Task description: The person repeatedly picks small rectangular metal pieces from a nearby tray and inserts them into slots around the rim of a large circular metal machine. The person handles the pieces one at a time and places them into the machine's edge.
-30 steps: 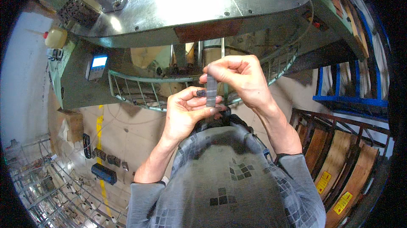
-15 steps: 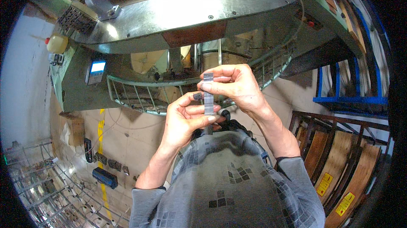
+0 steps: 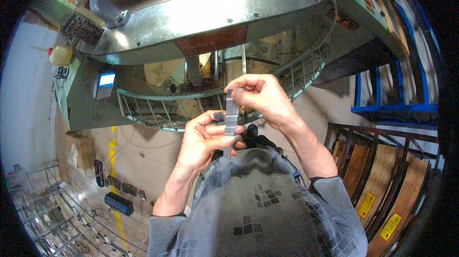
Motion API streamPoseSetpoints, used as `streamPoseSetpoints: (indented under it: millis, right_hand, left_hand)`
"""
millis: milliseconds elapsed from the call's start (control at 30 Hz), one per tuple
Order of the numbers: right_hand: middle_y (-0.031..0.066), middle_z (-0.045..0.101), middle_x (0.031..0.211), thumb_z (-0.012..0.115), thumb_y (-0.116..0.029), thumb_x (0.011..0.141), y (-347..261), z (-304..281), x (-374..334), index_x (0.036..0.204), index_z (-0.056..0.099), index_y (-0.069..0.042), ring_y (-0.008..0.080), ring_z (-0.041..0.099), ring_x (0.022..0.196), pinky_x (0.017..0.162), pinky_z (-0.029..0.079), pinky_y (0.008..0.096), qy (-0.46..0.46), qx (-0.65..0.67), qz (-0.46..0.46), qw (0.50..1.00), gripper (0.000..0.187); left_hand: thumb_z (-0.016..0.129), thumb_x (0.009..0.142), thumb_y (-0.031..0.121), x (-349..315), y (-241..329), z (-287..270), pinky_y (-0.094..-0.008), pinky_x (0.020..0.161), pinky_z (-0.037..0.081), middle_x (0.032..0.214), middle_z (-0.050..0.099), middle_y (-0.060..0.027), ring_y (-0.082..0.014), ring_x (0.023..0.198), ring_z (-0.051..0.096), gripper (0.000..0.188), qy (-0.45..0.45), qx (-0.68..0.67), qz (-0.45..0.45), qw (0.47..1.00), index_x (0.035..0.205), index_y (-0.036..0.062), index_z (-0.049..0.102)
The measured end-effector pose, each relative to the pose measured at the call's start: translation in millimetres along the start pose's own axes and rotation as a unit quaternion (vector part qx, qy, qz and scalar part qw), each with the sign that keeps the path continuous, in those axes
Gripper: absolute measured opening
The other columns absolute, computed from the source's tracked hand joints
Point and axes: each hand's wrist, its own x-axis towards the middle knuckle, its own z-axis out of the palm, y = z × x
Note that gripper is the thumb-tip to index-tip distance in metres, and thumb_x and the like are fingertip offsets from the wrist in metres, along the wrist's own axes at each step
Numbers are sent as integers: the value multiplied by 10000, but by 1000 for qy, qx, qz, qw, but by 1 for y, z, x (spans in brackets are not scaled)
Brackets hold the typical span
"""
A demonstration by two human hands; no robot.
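The left hand (image 3: 200,140) pinches the lower part of the grey strip (image 3: 232,116) between thumb and fingers. The right hand (image 3: 268,103), farther out and to the right, holds its upper end, thumb blurred. Beyond both hands curves a green rail (image 3: 191,96).

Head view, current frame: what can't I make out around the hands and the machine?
- Head view: part of the grey strip, covered by the left hand's thumb.
- Head view: whether the right hand pinches the strip; its thumb tip is blurred.
- Head view: the top of the machine, cut off by the upper edge.
- Head view: the lit screen's content, too small and bright.
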Motion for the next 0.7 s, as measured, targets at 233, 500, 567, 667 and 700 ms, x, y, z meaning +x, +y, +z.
streamPoseSetpoints:
  millis: [233, 500, 567, 667, 700]
  right_hand:
    - [-16, 677, 807, 808, -171, 860, 1, 3, 2, 863, 706, -33, 47, 604, 747, 670, 487, 231, -57, -51, 28, 997, 172]
    - [14, 707, 786, 749, -305, 932, 2, 0, 5, 872, 724, -19, 71, 623, 699, 655, 509, 260, -75, -119, 41, 989, 293]
    - [17, 708, 784, 748, -311, 932, 3, 0, 6, 866, 723, -24, 71, 627, 700, 653, 512, 260, -42, -10, 10, 999, 296]
    - [6, 701, 771, 767, -292, 914, 2, -2, 10, 839, 720, -46, 57, 621, 705, 643, 500, 249, 0, 51, 37, 998, 262]
    - [-5, 692, 762, 785, -258, 894, 3, -1, 9, 833, 717, -45, 51, 609, 701, 641, 490, 242, -28, -18, 34, 999, 231]
  left_hand:
    - [736, 839, -67, 2, 2, -2, -346, 610, 626, 1058, 729, -243, -309, 800, 753, 450, -13, -1, -13, 1000, 1242, -40, 538]
    - [735, 831, -73, 5, 3, -7, -348, 587, 621, 1050, 733, -234, -313, 781, 752, 414, -23, -13, -30, 999, 1204, -34, 562]
    - [739, 827, -73, 5, 3, -8, -348, 586, 620, 1052, 732, -236, -312, 781, 751, 420, -25, -24, -38, 999, 1205, -34, 560]
    - [741, 826, -69, 4, 5, -9, -342, 584, 618, 1054, 732, -237, -308, 781, 751, 426, -31, -34, -43, 998, 1209, -35, 557]
    - [741, 826, -67, 5, 5, -10, -339, 584, 617, 1054, 732, -238, -307, 781, 751, 428, -39, -39, -43, 998, 1210, -36, 555]
